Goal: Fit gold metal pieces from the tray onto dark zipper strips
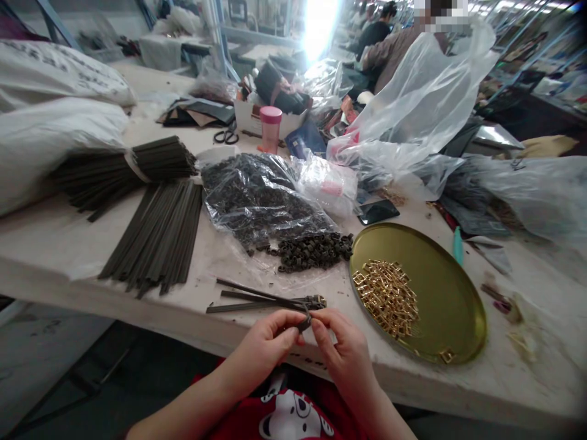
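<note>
Close to the table's front edge, my left hand (pixel 279 336) and my right hand (pixel 340 342) meet, both closed. Pinched between their fingertips is a dark strap (pixel 304 322), bent over in a curl; most of it is hidden by my fingers. Just beyond my hands lie several loose dark straps (pixel 257 300), their right ends bunched near small metal buckles. To the right of my right hand, a round gold tray (pixel 452 287) holds a heap of gold square buckles (pixel 387 296). A pile of small dark loops (pixel 314 250) spills out of a clear plastic bag (pixel 261 195) ahead.
Dark strips lie in a loose stack (pixel 158 235) and a tied bundle (pixel 160 159) at left, near white sacks (pixel 59 128). Farther back are scissors (pixel 226 135), a pink-lidded cup (pixel 270 129), a phone (pixel 378 211) and a large clear bag (pixel 413 104). People sit beyond the table.
</note>
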Tool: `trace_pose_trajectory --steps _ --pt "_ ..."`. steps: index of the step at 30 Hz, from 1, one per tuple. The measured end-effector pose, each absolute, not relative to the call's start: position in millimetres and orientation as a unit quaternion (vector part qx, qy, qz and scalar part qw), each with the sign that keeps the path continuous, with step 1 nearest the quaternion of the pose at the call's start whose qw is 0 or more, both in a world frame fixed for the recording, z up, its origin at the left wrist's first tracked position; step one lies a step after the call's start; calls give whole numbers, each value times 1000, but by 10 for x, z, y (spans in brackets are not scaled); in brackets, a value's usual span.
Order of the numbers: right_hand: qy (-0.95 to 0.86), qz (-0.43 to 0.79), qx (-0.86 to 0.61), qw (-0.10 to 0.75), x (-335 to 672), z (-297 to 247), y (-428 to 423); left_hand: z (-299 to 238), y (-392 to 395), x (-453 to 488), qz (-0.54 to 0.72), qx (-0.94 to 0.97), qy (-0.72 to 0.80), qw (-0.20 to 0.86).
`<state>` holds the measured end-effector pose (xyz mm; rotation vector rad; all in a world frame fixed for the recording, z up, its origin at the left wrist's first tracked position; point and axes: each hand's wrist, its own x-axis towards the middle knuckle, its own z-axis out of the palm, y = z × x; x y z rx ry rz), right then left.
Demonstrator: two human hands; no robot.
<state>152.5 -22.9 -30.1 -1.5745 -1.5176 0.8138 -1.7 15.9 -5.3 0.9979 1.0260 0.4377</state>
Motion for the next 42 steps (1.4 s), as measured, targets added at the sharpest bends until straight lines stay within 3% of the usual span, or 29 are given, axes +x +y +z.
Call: trace_pose_trajectory --steps 6,10,19,24,31,37,42 --pt "-623 373 -600 337 1593 -238 -163 -159 167 -30 196 505 457 706" --pt "-658 341 -599 302 1606 -257 -160 -148 151 -26 182 487 462 718" --pt "-513 396 -660 379 1651 -297 -308 -59 120 -74 163 315 468 809" --pt "-533 493 -616 304 1652 -340 -400 -109 127 -125 178 299 446 825" --pt "-326 618 -590 406 1594 -329 -248 -183 92 -132 122 355 451 810" --pt "-323 588 -604 430 1546 -315 -186 -241 91 -134 169 641 456 594" --pt "-311 587 -617 422 1571 -350 -166 -190 169 -84 96 557 458 686"
